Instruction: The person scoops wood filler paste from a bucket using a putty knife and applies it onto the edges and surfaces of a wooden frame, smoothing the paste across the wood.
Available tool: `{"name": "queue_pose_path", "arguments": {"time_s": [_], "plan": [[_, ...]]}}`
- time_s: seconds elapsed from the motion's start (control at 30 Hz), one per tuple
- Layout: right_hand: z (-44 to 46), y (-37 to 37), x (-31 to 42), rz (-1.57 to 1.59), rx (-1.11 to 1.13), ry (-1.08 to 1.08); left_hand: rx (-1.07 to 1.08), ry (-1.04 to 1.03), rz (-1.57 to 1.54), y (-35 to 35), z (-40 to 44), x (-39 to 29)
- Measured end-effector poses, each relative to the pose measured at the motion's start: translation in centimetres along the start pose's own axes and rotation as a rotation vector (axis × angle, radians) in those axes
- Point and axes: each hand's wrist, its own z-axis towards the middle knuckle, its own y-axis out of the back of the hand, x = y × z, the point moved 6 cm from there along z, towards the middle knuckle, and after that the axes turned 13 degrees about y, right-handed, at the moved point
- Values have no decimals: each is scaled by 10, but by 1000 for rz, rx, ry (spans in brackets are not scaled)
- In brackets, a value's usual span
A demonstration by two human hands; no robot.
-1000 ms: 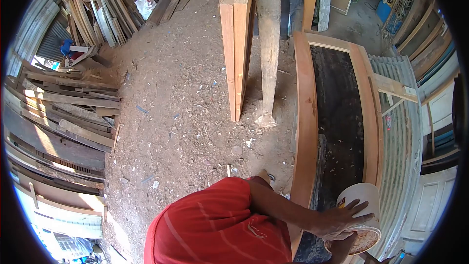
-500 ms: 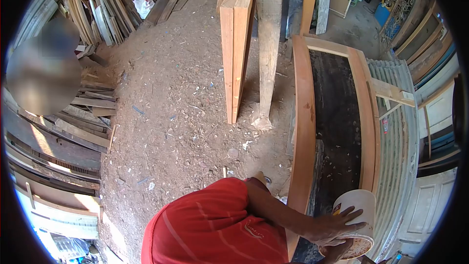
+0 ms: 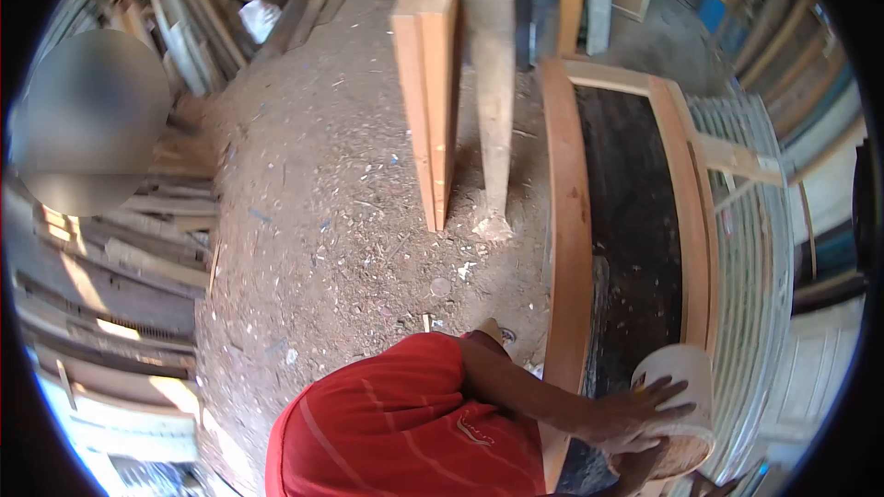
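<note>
Here we're looking down over a littered dirt floor [image 3: 322, 175], running along the left of one long wooden frame [image 3: 569, 221], our landmark. Two heaps of boards are lying well to its left, one nearer heap [image 3: 110, 285] and one farther heap [image 3: 184, 14]. One dark panel [image 3: 635, 175] is showing between the frame's long rails, and ribbed sheeting [image 3: 750, 221] is lying just to its right. One red shirt [image 3: 405, 423] is filling the space left of the frame's near end. Left of the frame too, one tall reddish timber piece [image 3: 425, 101] is standing upright, with one rough post [image 3: 494, 101] coming between the two. One whitish bucket [image 3: 677, 368] is tilting at the frame's near end, its mouth facing down toward us and brownish residue coating the inside. Two hands are working on it: the left hand [image 3: 631, 419] is spreading its fingers wide and pressing over the outer wall, not closing round it; the right hand [image 3: 638, 469] is reaching to the mouth, its fingers hidden, so I can't tell how far it's opening or whether it's gripping. One white bag [image 3: 260, 18] is lying far off to the frame's left.
</note>
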Motion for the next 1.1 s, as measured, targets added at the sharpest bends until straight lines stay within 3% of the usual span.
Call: {"name": "queue_pose_path", "arguments": {"time_s": [0.17, 0.23, 0.4, 0.53, 0.67, 0.7, 0.77, 0.87, 1.1], "plan": [[-19, 40, 34, 34, -174, -137, -99, -129, -201, 46, 9, 9], [-34, 49, 40, 198, -382, -268, 12, -1, -283, 60, 20, 9], [-51, 44, 28, 583, -639, -212, 158, 48, -228, 61, 50, 17], [-67, 40, 40, 640, -706, -281, 210, 42, -233, 66, 59, 18], [-94, 33, 42, 701, -916, -281, 226, 75, -331, 69, 68, 31], [-99, 35, 44, 612, -842, -349, 261, 143, -326, 73, 68, 23], [-115, 30, 35, 518, -655, -496, 225, 54, -249, 77, 70, 15], [-157, 9, 24, 721, -845, -481, 209, 51, -264, 76, 68, 26], [-278, -6, 57, 677, -1077, -554, 70, 114, -140, 99, 81, 46]]}}
